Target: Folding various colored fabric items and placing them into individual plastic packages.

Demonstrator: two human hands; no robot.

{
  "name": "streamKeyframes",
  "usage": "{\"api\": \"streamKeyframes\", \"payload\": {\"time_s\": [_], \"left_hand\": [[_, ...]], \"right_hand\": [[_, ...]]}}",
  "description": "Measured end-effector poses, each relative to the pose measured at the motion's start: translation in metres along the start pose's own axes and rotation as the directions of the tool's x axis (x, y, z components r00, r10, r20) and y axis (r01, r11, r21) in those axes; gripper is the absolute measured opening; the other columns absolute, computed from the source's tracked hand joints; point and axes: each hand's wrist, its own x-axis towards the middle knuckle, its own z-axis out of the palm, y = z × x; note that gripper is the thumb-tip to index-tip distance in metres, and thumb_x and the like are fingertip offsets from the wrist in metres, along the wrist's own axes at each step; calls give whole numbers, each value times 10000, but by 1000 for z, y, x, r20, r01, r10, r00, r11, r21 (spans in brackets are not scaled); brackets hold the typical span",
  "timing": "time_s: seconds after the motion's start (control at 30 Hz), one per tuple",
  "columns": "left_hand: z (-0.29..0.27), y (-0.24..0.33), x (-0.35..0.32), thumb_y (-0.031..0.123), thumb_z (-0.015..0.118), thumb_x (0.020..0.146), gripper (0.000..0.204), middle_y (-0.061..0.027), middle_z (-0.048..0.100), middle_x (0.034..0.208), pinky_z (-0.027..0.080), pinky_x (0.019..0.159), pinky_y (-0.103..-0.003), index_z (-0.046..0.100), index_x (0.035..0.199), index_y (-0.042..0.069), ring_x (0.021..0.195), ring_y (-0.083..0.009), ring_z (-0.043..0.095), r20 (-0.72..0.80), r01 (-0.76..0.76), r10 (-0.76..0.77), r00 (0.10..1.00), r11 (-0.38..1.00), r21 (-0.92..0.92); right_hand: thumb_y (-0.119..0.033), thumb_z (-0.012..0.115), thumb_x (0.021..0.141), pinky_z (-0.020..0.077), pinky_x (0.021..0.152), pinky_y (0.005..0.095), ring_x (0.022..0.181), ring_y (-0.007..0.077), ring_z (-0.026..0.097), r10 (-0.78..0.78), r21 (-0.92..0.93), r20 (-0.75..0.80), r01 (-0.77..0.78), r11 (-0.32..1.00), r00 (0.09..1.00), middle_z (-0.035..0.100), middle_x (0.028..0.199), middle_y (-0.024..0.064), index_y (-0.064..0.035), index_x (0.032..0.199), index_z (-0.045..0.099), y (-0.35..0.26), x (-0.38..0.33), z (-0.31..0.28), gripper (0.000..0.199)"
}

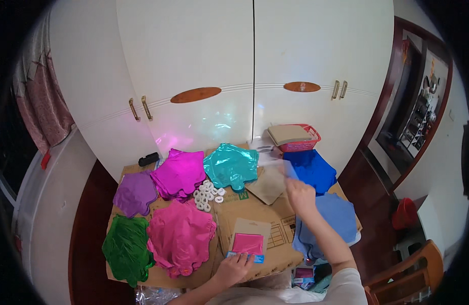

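Near the table's front edge, my left hand [234, 268] is closed over the lower edge of a tan backing card [253, 226]. A folded pink foil piece [248, 243] lies on this card, above its blue strip. Farther right, my right hand [300, 195] is raised over the table, fingers pinched on a see-through plastic bag [290, 169] that is smeared by motion. Just left of that hand is a stack of tan cards [266, 185]. More clear bags [265, 149] lie behind it, against the cabinet.
Foil sheet piles ring the cardboard-covered table: purple [135, 193], magenta [179, 174], teal [231, 166], pink [181, 236], green [126, 249], dark blue [310, 170] and light blue [328, 223]. White rings [208, 194] sit mid-table. A red basket [299, 146] with cards stands behind.
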Motion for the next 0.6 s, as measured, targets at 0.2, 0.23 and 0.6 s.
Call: {"api": "streamKeyframes", "payload": {"time_s": [0.2, 0.23, 0.6], "left_hand": [[-12, -3, -20, 149, 630, 709, 345, -66, 667, 931, 528, 568, -282, 648, 1048, 85, 699, -177, 642, -169, 214, -221, 960, 975, -62], [-14, -2, -23, 139, 640, 705, 340, -62, 670, 927, 525, 557, -277, 653, 1041, 88, 686, -173, 643, -190, 260, -264, 946, 965, -48], [-33, -2, -40, 183, 603, 750, 311, -58, 644, 935, 519, 595, -285, 615, 1048, 96, 753, -175, 635, 49, -64, 63, 997, 998, 24]], "right_hand": [[-126, 562, 716, 505, 534, 333, 732, 206, 615, -119, 50, 225, 110, 993, 967, 604, 781, 46, -65, 883, 636, -70, -70, -28, 193], [-125, 562, 716, 505, 532, 334, 713, 207, 612, -154, 63, 275, 142, 988, 949, 603, 770, 46, -66, 848, 640, -78, -79, -27, 164], [-212, 607, 789, 510, 603, 421, 716, 299, 640, -27, 468, 456, -214, 857, 890, 637, 780, 106, -92, 798, 665, -90, -83, 13, 133]]}}
